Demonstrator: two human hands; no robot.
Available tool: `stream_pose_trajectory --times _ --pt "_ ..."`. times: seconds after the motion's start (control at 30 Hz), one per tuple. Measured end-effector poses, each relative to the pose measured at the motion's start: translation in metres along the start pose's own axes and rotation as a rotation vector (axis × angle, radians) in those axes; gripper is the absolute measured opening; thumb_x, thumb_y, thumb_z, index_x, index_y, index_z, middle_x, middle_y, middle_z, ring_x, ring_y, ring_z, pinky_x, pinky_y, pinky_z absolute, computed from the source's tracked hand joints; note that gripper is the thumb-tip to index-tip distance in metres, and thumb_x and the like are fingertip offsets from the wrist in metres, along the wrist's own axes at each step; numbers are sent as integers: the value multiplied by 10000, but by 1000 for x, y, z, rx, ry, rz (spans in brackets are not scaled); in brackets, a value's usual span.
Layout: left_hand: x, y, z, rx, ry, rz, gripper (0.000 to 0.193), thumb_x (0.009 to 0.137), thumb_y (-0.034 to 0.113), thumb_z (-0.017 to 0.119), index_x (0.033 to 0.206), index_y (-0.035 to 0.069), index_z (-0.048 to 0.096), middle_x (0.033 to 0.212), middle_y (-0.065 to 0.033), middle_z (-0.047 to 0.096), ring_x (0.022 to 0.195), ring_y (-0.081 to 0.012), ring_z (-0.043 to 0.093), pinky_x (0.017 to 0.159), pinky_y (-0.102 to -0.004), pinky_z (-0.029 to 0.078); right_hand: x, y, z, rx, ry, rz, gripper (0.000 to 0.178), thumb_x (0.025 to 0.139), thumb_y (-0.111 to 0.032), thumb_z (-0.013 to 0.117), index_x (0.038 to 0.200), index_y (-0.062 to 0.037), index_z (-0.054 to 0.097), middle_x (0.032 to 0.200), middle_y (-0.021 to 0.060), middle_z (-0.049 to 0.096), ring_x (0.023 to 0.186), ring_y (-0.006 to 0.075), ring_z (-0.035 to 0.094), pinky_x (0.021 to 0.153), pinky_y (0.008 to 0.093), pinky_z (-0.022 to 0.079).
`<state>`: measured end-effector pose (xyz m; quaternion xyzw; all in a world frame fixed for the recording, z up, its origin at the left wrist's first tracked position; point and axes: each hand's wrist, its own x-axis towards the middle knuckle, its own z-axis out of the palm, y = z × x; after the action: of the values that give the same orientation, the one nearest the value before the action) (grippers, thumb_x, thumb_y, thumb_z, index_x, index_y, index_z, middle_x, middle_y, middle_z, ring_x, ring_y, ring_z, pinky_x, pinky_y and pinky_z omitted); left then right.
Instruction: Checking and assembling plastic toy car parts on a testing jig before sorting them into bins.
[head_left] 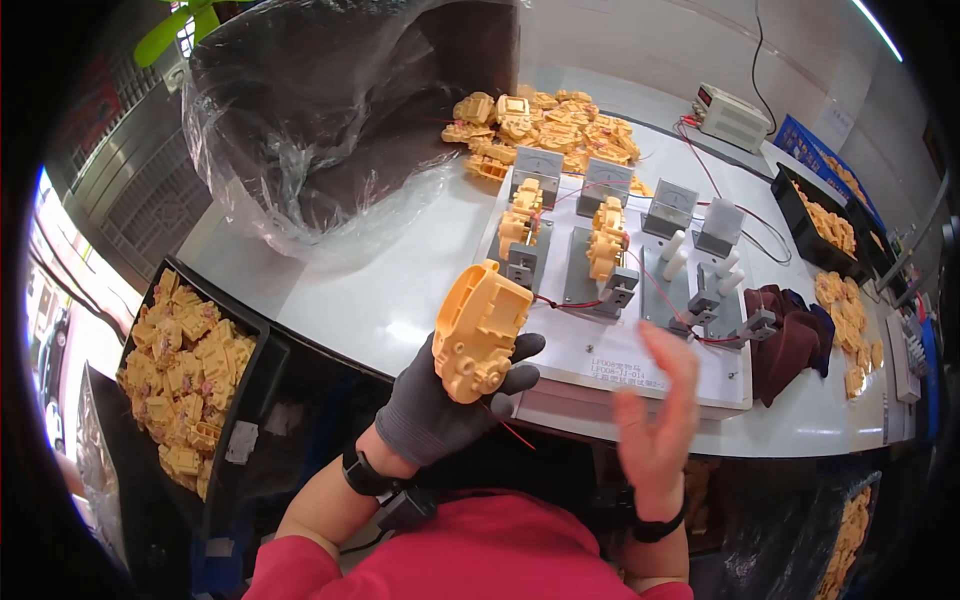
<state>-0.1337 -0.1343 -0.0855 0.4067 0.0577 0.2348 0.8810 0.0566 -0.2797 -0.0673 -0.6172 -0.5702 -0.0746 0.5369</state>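
Observation:
My left hand (432, 412), in a dark grey glove, is closed around a yellow plastic gearbox housing (482, 335) and holds it up at the table's front edge. A thin red wire (512, 428) hangs below it. My bare right hand (655, 415) is raised with its fingers apart and nothing in it, slightly blurred. It is nearest the front edge of a white test board (570, 385). On the board, one similar housing (520, 218) sits in the leftmost grey fixture and another housing (606, 240) in the fixture beside it. Two more fixtures (665, 300) show bare white posts.
Behind the board are small panel meters (538, 165) and a heap of housings (570, 125). A clear plastic bag (300, 170) stands back left, a black bin of housings (262, 345) at left. A power supply (735, 118) is at back right; a dark cloth (785, 345) lies right of the board.

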Motion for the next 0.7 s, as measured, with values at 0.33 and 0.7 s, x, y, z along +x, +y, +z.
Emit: stream_pose_trajectory --times 0.33,0.7 --pt "10 6 0 -910 -117 -194 648 998 522 263 1498 111 237 1501 -228 306 1319 -402 420 997 -585 428 -10 69 -35 117 309 423 286 973 -115 539 1239 -12 512 1149 69 541 1022 137 506 895 269 409" --pt "13 9 18 -650 -27 -201 627 998 493 279 1472 84 273 1477 -256 337 1274 -393 473 985 -545 448 0 75 -32 228 306 410 281 960 -119 575 1231 -50 539 1045 28 539 931 103 502 859 243 417"
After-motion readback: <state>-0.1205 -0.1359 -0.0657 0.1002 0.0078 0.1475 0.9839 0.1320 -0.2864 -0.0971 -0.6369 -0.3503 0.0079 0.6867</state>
